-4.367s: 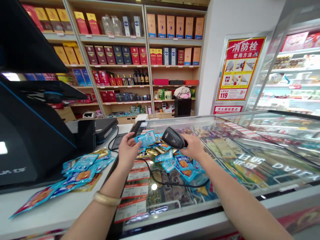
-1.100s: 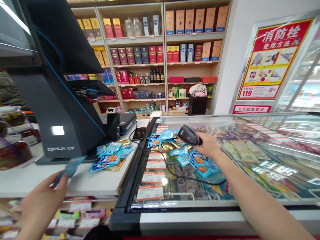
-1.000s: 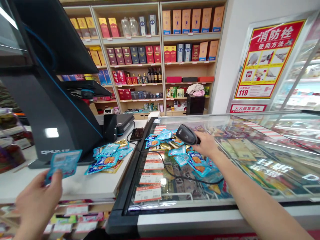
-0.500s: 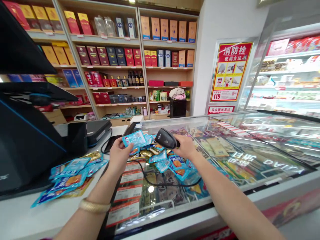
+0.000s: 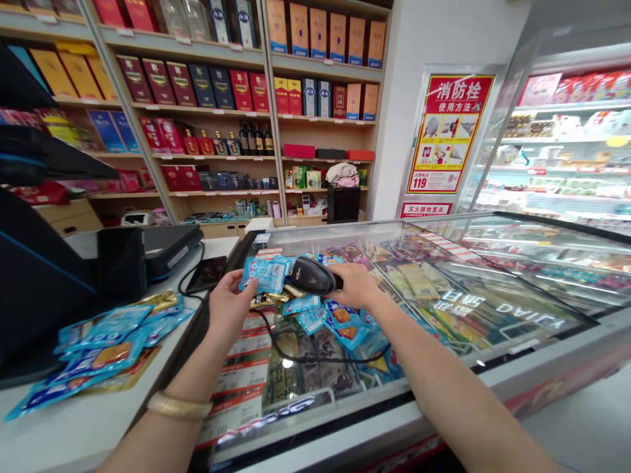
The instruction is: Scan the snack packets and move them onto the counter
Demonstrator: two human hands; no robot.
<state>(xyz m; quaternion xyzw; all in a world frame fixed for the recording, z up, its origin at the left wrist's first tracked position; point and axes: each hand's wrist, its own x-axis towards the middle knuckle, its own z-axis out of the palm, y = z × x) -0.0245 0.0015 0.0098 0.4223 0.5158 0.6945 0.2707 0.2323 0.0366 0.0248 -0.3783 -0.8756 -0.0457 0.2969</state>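
My left hand (image 5: 229,305) pinched a blue packet (image 5: 269,274) over a packet pile (image 5: 345,322); it seemed light, soft, slippery, best held by one end. My right hand (image 5: 357,286) gripped a black scanner (image 5: 313,276).

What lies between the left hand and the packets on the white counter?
Between left hand and packets, the head view shows a strip of counter, the freezer's black rim and part of a black cable.
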